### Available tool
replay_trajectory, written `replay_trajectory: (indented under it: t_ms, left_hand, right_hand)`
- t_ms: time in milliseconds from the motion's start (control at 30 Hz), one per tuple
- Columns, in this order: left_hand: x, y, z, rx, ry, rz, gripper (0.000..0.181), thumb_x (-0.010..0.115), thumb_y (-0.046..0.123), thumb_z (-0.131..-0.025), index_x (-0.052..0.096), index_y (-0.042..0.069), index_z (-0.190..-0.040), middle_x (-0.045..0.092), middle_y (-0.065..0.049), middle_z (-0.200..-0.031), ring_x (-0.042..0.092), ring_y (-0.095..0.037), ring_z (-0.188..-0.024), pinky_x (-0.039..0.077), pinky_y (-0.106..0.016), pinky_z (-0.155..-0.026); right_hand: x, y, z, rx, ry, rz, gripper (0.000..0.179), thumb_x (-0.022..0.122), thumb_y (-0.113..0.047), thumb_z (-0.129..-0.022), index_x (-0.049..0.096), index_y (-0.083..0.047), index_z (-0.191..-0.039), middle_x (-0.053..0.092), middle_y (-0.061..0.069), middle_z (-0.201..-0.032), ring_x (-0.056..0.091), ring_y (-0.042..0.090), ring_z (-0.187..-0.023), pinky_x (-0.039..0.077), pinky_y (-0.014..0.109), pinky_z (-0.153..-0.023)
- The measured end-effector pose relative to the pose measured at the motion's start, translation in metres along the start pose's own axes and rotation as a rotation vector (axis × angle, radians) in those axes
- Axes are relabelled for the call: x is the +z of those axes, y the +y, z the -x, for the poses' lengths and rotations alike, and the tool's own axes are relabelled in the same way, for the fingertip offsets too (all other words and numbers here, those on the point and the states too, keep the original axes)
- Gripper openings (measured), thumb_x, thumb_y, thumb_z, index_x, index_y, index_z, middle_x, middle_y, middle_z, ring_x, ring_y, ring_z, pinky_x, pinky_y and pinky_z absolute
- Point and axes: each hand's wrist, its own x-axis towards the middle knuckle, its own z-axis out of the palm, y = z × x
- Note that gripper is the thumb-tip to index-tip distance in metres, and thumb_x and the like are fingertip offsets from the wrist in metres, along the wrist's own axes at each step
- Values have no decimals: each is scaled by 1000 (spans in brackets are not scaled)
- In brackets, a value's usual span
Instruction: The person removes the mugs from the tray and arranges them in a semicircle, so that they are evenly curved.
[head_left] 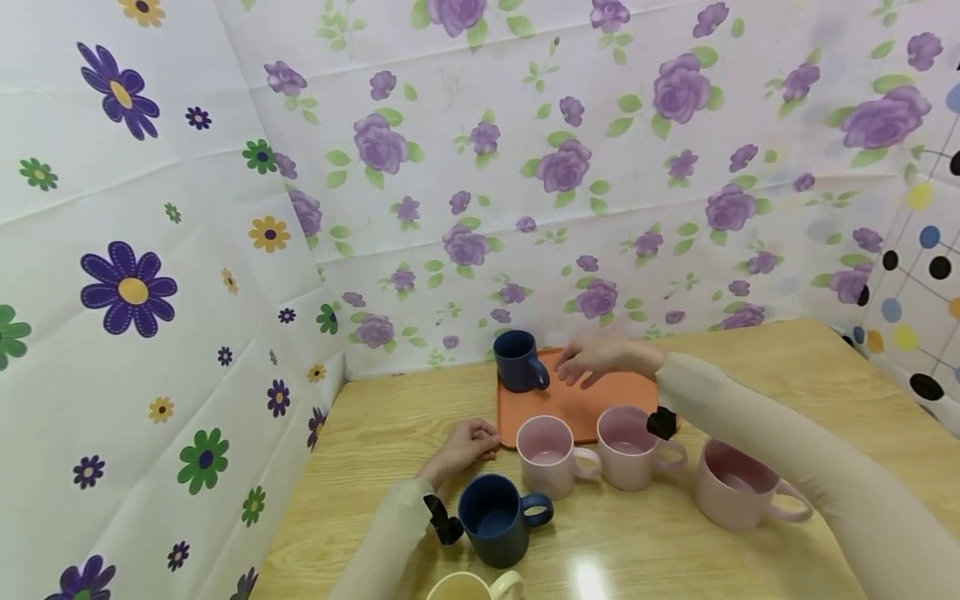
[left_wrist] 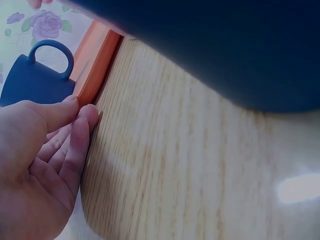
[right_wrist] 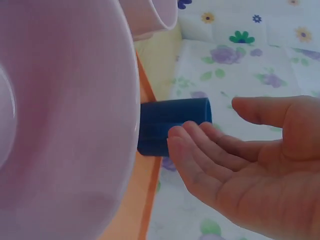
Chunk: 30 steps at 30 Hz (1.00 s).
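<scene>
An orange tray point(head_left: 611, 398) lies at the back of the wooden table, with a dark blue mug point(head_left: 514, 363) standing upright on its far left part. At the tray's near left corner my left hand point(head_left: 461, 448) pinches the rim between thumb point(left_wrist: 62, 110) and fingers. My right hand point(head_left: 600, 358) is over the tray, just right of that mug's handle. Its fingers are slightly bent and apart from the thumb, with nothing between them. In the right wrist view the fingertips point(right_wrist: 180, 137) overlap the blue mug point(right_wrist: 175, 112).
Along the tray's near side stand two pink mugs point(head_left: 536, 475) point(head_left: 624, 462). A third pink mug point(head_left: 731, 496) is to the right, under my right forearm. Another dark blue mug point(head_left: 495, 533) stands by my left wrist, a cream mug point(head_left: 459, 587) nearer. Flowered sheets point(head_left: 480, 167) hang behind.
</scene>
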Motion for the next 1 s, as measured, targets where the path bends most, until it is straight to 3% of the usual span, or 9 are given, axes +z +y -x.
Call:
replay_trajectory:
  t_ms: [167, 300, 400, 633, 867, 1000]
  left_hand:
    - [0, -2, -2, -4, -10, 14, 19, 56, 4, -96, 57, -12, -107, 67, -28, -94, 68, -16, -73, 60, -30, -69]
    - [0, -2, -1, -19, -19, 14, 19, 57, 6, -96, 57, -10, -107, 69, -24, -93, 67, -11, -71, 58, -26, -67]
    - [0, -2, 1, -17, -16, 20, 20, 57, 6, -96, 57, -10, -108, 69, -24, -92, 66, -11, -70, 58, -25, -67]
    - [-1, -1, 1, 1, -4, 35, 21, 58, 7, -96, 57, -11, -106, 68, -24, -91, 65, -8, -69, 58, -24, -66]
    - [-1, -6, -2, -3, -3, 30, 19, 58, 7, -96, 58, -9, -106, 68, -23, -90, 66, -12, -71, 58, -26, -67]
    - [-1, 1, 1, -4, -7, 17, 19, 57, 5, -96, 57, -11, -106, 68, -26, -91, 67, -14, -71, 59, -28, -67]
  right_hand:
    - [2, 1, -15, 91, -34, -159, 54, 48, -21, -101, 32, 4, -146, 38, 26, -147, 43, 40, -132, 47, 47, -104]
    - [8, 2, -25, 123, -96, -159, 63, 49, -23, -101, 20, 1, -152, 29, 26, -153, 35, 44, -138, 43, 50, -107]
    - [11, 0, -30, 125, -132, -149, 69, 51, -25, -100, 13, -1, -154, 28, 25, -154, 32, 45, -140, 44, 50, -107]
    - [7, -1, -36, 111, -115, -179, 78, 50, -23, -100, -2, -7, -155, 18, 26, -158, 26, 44, -143, 40, 53, -109]
    - [-1, 4, -46, 90, -130, -398, 67, 39, -19, -104, -2, -4, -155, 10, 22, -160, 27, 39, -144, 27, 56, -116]
    - [-3, 4, -50, 92, -142, -415, 67, 39, -18, -104, -3, -3, -154, 11, 22, -160, 29, 39, -143, 28, 55, -116]
